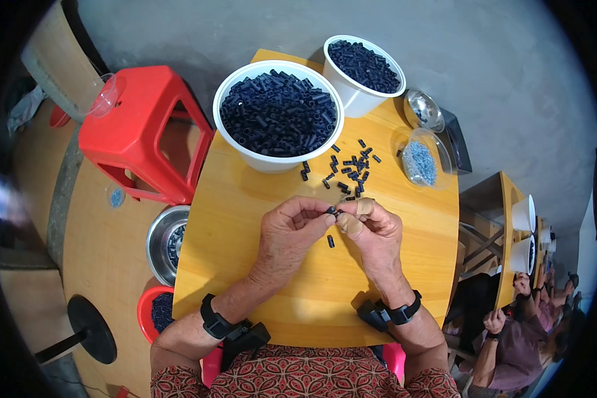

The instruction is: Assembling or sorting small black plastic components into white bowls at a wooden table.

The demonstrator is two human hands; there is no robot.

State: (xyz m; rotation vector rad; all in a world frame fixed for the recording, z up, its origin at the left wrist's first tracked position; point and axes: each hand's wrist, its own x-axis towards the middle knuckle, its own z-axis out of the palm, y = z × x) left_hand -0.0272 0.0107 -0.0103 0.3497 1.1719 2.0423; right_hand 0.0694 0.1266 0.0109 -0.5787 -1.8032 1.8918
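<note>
Tube (331, 210) is pinched by left hand (286, 233), a dark bit (339, 213) by right hand (379, 240), each grip nearly closed; uneven pressure could make either slip onto the table (225, 229).

No lettering, number, label, brand or sign can be read anywhere in the head view.

A small, black tubular piece (331, 210) is held above the wooden bench (404, 265), partly hidden, its tilt unclear.

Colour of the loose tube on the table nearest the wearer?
Black: the tube shows best in the head view.
</note>
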